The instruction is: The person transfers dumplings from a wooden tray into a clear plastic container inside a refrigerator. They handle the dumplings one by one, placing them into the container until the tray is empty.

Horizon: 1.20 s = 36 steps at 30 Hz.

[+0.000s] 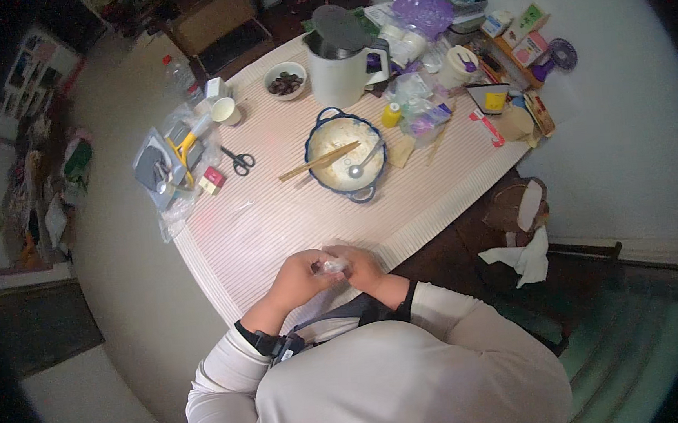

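My left hand [302, 277] and my right hand [363, 268] meet at the near edge of the table. Between them they hold a small piece of clear, crinkled plastic [334, 265]; whether something is inside it cannot be told. Beyond the hands stands a blue-rimmed, two-handled bowl [337, 183] with pale residue inside. Wooden chopsticks [319, 161] lie across its left rim, and a metal spoon [365, 161] rests in it. Black-handled scissors [241, 162] lie to the left of the bowl, near a small red and cream box [212, 180].
A white electric kettle [338, 79], a bowl of dark fruit [285, 81] and a paper cup [226, 111] stand towards the back. Plastic packaging [180, 214] and a yellow-handled tool [186, 145] lie at the left edge. Bags, a yellow bottle [391, 115] and boxes crowd the right back.
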Tool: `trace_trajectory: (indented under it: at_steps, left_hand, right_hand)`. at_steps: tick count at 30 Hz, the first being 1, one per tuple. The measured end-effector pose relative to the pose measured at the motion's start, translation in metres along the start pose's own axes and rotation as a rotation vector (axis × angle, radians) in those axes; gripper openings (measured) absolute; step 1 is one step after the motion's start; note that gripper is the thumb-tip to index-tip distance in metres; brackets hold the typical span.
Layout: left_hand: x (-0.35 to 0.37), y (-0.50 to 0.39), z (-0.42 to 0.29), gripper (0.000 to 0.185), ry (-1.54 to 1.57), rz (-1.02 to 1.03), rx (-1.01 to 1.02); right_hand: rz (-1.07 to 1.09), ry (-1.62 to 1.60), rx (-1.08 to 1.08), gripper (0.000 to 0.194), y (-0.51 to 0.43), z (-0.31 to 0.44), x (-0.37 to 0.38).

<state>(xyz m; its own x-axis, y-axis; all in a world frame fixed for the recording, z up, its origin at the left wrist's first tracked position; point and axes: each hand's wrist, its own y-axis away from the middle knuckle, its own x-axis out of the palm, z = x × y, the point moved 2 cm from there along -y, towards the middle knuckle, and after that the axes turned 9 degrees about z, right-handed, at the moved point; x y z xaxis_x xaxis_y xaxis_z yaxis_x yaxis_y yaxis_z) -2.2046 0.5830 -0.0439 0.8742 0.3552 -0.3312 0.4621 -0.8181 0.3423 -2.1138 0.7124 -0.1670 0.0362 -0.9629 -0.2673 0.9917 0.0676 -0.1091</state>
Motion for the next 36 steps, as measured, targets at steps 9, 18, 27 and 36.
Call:
trace_trajectory:
  at_steps: [9, 18, 27, 36]
  left_hand:
    - [-0.006, -0.004, 0.007, 0.012, -0.625, 0.039, 0.54]
    - [-0.005, -0.031, 0.049, 0.011, -0.197, 0.211, 0.186]
    - [-0.011, -0.032, 0.065, 0.012, -0.034, -0.023, -0.178]
    - [0.013, -0.049, 0.104, 0.018, -0.038, 0.534, -0.177]
  right_hand:
    - [0.255, -0.312, 0.338, 0.026, -0.025, -0.022, -0.006]
    - [0.627, 0.044, 0.307, 0.027, -0.03, -0.009, -0.009]
    - [0.265, -0.032, 0.204, 0.033, -0.017, 0.009, -0.028]
    - [0.095, 0.506, -0.038, 0.017, -0.006, 0.006, -0.033]
